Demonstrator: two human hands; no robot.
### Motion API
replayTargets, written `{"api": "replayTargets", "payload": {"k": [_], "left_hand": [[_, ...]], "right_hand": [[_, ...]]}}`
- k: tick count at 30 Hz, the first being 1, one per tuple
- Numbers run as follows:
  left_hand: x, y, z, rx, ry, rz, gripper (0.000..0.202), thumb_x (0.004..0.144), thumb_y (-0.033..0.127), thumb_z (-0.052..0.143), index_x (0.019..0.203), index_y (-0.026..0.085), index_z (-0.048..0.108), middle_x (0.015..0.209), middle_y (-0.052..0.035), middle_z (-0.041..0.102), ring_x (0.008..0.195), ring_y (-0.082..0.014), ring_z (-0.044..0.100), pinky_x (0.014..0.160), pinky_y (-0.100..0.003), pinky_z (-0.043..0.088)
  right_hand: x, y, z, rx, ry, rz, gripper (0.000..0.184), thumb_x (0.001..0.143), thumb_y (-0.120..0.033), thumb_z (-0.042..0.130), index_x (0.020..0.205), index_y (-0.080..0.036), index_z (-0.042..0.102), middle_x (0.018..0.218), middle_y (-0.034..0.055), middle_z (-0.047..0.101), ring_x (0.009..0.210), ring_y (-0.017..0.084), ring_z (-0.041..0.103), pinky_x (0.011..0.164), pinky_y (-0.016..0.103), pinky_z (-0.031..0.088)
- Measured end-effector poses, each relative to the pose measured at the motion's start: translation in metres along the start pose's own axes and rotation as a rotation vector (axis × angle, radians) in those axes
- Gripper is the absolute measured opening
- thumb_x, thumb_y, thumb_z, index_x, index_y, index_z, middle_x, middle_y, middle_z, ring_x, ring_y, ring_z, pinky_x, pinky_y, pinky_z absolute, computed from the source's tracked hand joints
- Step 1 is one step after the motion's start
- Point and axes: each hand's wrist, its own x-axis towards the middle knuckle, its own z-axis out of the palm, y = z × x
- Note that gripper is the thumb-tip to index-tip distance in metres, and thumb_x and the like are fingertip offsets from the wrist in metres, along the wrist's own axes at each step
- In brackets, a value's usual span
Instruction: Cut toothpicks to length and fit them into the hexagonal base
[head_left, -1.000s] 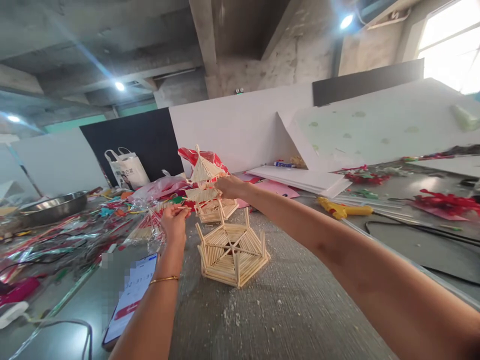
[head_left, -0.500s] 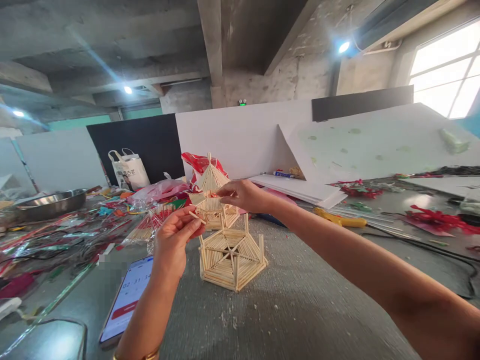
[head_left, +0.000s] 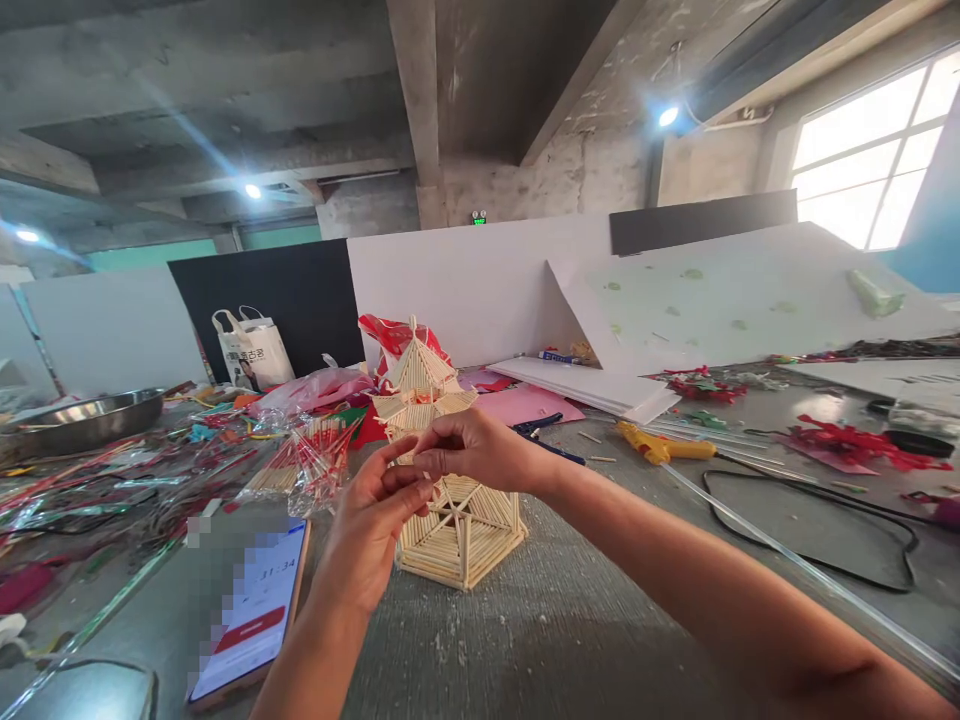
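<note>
1. While both hands meet in front of it, I see the stick tower (head_left: 421, 378) standing upright on the grey table (head_left: 570, 630), near the middle of my view.
2. My right hand (head_left: 480, 455) reaches in from the right, thumb and forefinger pinched narrow at the tower's middle tier; I cannot tell whether a stick sits between them.
3. My left hand (head_left: 375, 535) rises from below with its back to the camera, fingers loosely curled and their tips touching the right hand's fingertips; whether it holds anything I cannot tell.
4. Below the hands, the tower's hexagonal base (head_left: 472, 540) rests flat on the table.
5. Left of the base lies a phone (head_left: 251, 610), screen up.
6. Behind the left hand is a clear packet of sticks (head_left: 307, 465).
7. Right of the tower, well apart, a yellow glue gun (head_left: 660, 443) lies near a black cable (head_left: 817, 565).
8. Farther back are a metal bowl (head_left: 82, 420), a white tote bag (head_left: 251, 350) and stacked white boards (head_left: 600, 385).
</note>
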Motion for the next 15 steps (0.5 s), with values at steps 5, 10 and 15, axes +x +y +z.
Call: {"api": "replayTargets", "payload": {"k": [5,10,15], "left_hand": [[-0.0012,-0.0037,-0.0003,-0.125,0.032,-0.069,0.033,0.057,0.015,0.076,0.088,0.016,0.065,0.074,0.001,0.066,0.066,-0.0058,0.057,0.057,-0.014,0.044],[-0.0033,-0.0048,0.0006,-0.187,0.013,-0.142,0.026,0.057,0.015,0.076,0.082,0.015,0.068,0.078,-0.0007,0.068,0.065,-0.0048,0.057,0.057,-0.013,0.046],[-0.005,-0.0084,-0.0005,-0.241,0.006,-0.19,0.021,0.057,0.014,0.076,0.077,0.016,0.069,0.075,-0.0001,0.067,0.064,-0.0047,0.057,0.058,-0.013,0.047]], "right_hand": [[0.0011,0.0015,-0.0012,0.085,0.031,0.002,0.013,0.074,-0.023,0.062,0.072,-0.011,0.06,0.062,-0.0007,0.057,0.056,0.006,0.049,0.056,0.021,0.041],[0.001,0.0022,-0.0007,0.088,0.003,-0.003,0.019,0.071,-0.029,0.066,0.074,-0.011,0.062,0.063,-0.0003,0.058,0.058,0.007,0.051,0.057,0.022,0.041],[-0.0006,0.0018,-0.0001,0.078,0.001,0.026,0.013,0.071,-0.023,0.066,0.074,-0.011,0.062,0.063,-0.0004,0.058,0.058,0.007,0.051,0.057,0.022,0.041]]}}
